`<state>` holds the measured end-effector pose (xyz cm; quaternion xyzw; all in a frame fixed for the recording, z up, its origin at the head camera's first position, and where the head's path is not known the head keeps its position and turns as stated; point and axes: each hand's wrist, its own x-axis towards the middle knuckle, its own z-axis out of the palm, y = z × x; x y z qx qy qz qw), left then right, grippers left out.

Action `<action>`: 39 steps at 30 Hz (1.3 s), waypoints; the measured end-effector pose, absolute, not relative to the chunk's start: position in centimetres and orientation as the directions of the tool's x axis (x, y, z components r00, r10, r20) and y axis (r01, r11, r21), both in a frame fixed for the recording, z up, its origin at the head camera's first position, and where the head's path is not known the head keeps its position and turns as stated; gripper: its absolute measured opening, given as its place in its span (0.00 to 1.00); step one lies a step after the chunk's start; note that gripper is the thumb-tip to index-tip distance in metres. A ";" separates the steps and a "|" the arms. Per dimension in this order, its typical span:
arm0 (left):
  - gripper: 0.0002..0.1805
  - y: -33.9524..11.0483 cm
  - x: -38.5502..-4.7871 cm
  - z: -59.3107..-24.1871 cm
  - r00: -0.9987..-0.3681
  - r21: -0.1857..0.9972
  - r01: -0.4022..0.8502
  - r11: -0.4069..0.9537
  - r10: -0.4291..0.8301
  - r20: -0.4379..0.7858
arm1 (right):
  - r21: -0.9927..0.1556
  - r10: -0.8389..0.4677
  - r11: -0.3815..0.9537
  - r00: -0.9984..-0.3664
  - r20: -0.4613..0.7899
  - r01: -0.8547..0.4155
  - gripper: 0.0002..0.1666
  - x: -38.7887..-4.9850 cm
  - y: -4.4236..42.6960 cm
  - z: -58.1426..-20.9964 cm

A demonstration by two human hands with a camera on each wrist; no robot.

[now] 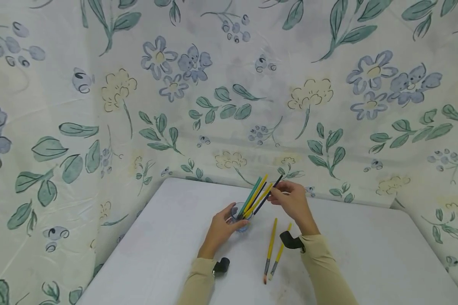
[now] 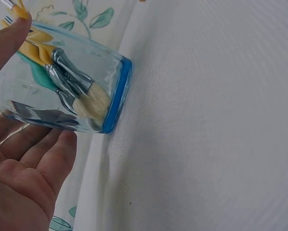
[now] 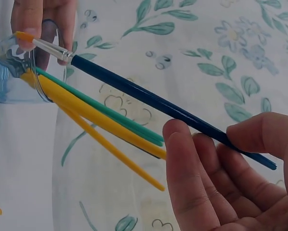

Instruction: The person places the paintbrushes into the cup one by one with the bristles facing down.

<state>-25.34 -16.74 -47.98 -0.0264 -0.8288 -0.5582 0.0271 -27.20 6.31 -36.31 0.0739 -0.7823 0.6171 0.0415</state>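
My left hand [image 1: 219, 231] grips a clear glass [image 2: 103, 60] with a blue base, thumb on one side and fingers on the other. Inside it lean several paintbrushes, bristles [image 2: 93, 103] down, with yellow handles [image 3: 91, 108] and a green handle [image 3: 120, 119] sticking out past the rim. Between thumb and fingers, my right hand [image 1: 291, 203] pinches a dark blue paintbrush [image 3: 134, 91] by its handle. Its orange bristles [image 3: 24, 36] point toward the glass's mouth, close to a left-hand finger; whether they touch, I cannot tell.
Two yellow-handled paintbrushes, one [image 1: 271, 243] beside the other [image 1: 280, 255], lie on the white table [image 1: 145, 258] near my right forearm, bristles toward me. Floral cloth [image 1: 229, 114] hangs behind the table and along its left side.
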 end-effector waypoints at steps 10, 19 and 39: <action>0.48 -16.8 -25.7 -48.4 -0.998 0.918 0.066 0.390 0.016 0.065 | -0.967 -0.036 0.177 -0.983 0.180 -0.184 0.12 -27.7 5.3 -36.3; 0.47 -16.8 -25.5 -48.1 -0.996 0.922 0.087 0.377 0.029 0.082 | -0.959 0.081 0.134 -0.962 0.262 -0.250 0.11 -28.1 5.7 -35.7; 0.47 -17.0 -25.5 -48.1 -0.995 0.919 0.100 0.382 0.032 0.095 | -0.944 0.095 0.204 -0.955 0.282 -0.258 0.10 -28.8 2.9 -37.0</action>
